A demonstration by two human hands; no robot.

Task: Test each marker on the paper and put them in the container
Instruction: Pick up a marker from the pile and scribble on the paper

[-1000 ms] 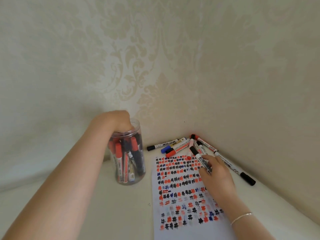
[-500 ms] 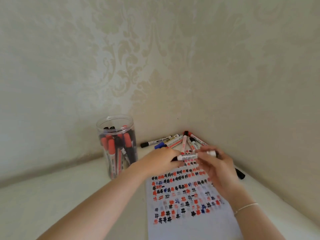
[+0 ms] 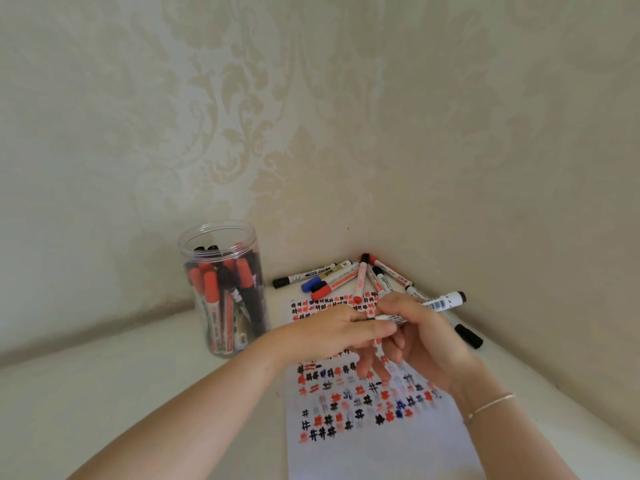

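Note:
Over the paper point(image 3: 374, 448), which is covered in rows of red, black and blue test marks, both hands hold one white marker point(image 3: 437, 303) with a barcode and a black far end. My right hand point(image 3: 420, 341) grips its barrel. My left hand point(image 3: 330, 332) pinches its near end, which is hidden by the fingers. The clear plastic container point(image 3: 216, 233) stands upright to the left, with several red and black markers inside. A pile of loose markers point(image 3: 341, 276) lies in the corner behind the paper.
Patterned walls meet in a corner right behind the marker pile. A marker with a black cap point(image 3: 468, 336) lies by the right wall, partly behind my right hand. The pale tabletop point(image 3: 104, 393) stretches left of the paper.
My left hand left the container and came across to my right hand. My right hand lifted the white marker off the pile, and both now hold it above the paper.

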